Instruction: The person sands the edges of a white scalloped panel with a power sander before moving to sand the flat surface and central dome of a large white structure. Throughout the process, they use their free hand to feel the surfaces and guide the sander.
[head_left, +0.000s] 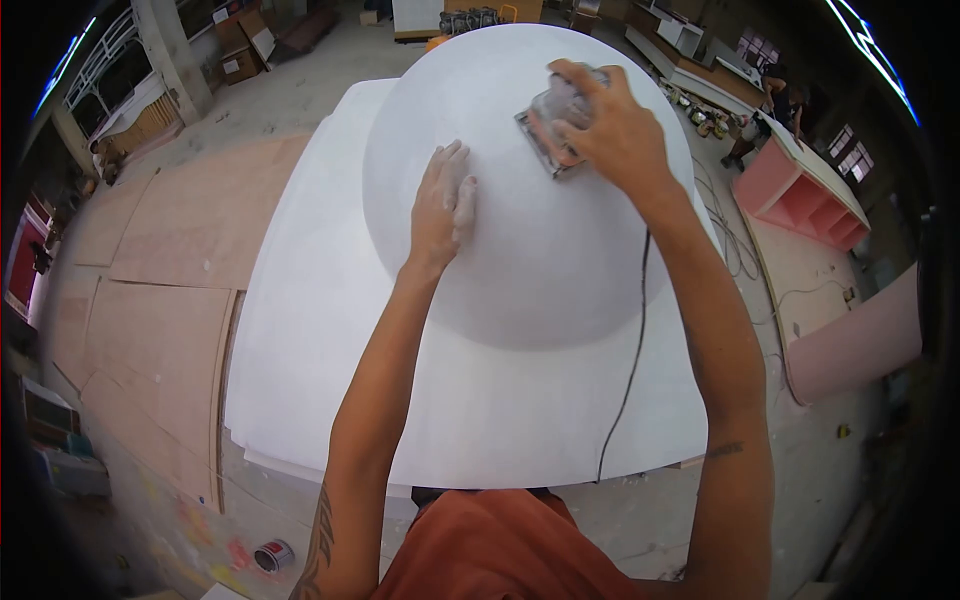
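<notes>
A large white dome (540,270) sits on a flat white board (350,400) in front of me. My right hand (620,125) is wrapped over the top of a dusty electric palm sander (556,120), whose square pad rests on the upper right of the dome. Its dark power cord (632,350) hangs down across the dome and the board's front edge. My left hand (443,205) lies on the dome's left side, fingers stretched out and coated in white dust. The sander's grip is partly hidden by my right fingers.
Wooden sheets (190,230) lie at the left. On the right are a pink shelf unit (800,190), a pink curved panel (855,320) and loose cables (738,250). Another person (775,100) bends over the shelf unit. A paint can (273,555) stands on the floor at lower left.
</notes>
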A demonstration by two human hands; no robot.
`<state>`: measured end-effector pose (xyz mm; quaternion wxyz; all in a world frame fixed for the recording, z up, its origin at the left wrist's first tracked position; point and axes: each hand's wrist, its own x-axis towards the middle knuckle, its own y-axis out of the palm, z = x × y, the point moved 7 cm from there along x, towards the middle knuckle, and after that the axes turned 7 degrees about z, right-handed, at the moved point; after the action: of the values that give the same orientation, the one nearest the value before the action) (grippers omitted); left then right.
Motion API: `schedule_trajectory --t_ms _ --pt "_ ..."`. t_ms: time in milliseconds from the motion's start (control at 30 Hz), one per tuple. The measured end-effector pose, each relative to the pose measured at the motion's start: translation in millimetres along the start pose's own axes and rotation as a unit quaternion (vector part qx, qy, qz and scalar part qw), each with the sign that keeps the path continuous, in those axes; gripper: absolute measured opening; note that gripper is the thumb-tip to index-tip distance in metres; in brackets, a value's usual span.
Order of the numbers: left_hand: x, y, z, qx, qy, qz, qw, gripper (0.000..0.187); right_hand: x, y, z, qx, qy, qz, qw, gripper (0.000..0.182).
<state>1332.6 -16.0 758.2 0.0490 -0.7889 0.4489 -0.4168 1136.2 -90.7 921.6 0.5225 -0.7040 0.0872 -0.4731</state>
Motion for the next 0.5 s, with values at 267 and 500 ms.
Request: schedule_trajectory --t_ms 267,500 --pt "-11 46 -24 0.206 0.072 -0.010 0.976 0.047 35 -3 -127 -0.069 0.197 -0.023 0.978 0.066" --pt "-25 59 -34 0.136 0.239 0.058 0.960 0.048 42 6 -32 -0.065 0.080 -0.110 0.989 0.055"
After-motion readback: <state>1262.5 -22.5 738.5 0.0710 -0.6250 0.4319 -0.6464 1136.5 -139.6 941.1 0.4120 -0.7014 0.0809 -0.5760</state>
